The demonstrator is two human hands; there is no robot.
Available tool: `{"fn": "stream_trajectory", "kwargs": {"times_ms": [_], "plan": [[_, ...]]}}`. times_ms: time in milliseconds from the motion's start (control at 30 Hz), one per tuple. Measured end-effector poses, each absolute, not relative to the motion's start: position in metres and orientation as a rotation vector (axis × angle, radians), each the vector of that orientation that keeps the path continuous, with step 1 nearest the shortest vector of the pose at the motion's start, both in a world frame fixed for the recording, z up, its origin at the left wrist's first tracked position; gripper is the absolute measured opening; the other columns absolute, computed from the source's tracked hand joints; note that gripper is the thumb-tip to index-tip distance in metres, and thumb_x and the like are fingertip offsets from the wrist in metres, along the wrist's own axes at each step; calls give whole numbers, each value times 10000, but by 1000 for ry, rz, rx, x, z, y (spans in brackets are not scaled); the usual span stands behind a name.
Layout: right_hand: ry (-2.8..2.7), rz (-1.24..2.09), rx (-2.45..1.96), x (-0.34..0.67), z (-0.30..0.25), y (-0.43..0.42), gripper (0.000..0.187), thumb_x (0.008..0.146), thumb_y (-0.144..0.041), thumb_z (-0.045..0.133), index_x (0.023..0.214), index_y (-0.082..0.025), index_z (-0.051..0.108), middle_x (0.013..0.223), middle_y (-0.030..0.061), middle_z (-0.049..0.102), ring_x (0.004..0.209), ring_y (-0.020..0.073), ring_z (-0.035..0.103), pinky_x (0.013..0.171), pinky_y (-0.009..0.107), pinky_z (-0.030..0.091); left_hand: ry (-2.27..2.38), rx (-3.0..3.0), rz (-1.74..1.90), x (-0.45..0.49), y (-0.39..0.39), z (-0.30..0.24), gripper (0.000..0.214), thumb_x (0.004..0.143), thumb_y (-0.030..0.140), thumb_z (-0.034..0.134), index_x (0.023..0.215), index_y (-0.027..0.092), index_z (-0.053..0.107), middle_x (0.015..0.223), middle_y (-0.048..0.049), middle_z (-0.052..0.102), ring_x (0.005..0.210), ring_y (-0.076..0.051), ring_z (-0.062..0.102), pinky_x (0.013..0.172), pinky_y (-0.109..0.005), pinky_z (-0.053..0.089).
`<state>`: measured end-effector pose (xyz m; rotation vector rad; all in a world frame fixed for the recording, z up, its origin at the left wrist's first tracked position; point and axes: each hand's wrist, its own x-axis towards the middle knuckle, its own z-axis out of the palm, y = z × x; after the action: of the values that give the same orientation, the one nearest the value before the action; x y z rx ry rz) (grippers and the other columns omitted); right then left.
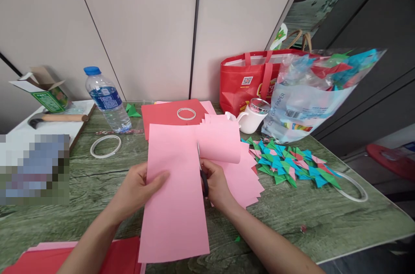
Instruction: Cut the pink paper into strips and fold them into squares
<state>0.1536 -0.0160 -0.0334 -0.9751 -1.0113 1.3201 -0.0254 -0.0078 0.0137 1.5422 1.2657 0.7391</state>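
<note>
Green table (97,187): pink sheet (173,205) mid-table, left hand (139,187) pinching its 9 o'clock edge, right hand (218,183) closed round scissors (204,179), cut looks mostly through, short stretch toward 12 left, pink stack (240,183) at 3.

The pink sheet (175,209) in the grip looks like smooth, matt paper; the scissors (204,181) against it show shiny metal. Beyond, to the grip's left, I see a glossy clear-plastic bottle (105,97), and beneath, a wood-grained tabletop (81,196).
</note>
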Motion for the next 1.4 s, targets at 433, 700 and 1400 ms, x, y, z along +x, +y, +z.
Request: {"fn": "stream_trajectory", "kwargs": {"times_ms": [433,700,1400], "plan": [[-976,1323,-968,151,-36,-17,95,543,-137,610,625,-162,571,516,-56,567,477,91,485,467,200,389,1214,1507,736,-27,-6,10,326,716,452,569,691,127,586,613,-24,591,506,-130,522,409,-204,404],[-1042,1252,-948,147,-42,-18,94,570,-130,588,656,-168,594,593,-37,612,541,111,525,507,210,409,1049,1173,817,-30,0,5,267,695,407,630,765,152,596,640,-4,608,520,-116,531,441,-198,418],[-1086,1224,-891,146,-37,-16,168,593,-126,627,750,-171,586,748,3,661,665,163,598,616,259,473,1217,1326,784,-24,-6,9,352,685,464,604,662,113,592,575,-31,626,472,-145,545,417,-232,402]]}}
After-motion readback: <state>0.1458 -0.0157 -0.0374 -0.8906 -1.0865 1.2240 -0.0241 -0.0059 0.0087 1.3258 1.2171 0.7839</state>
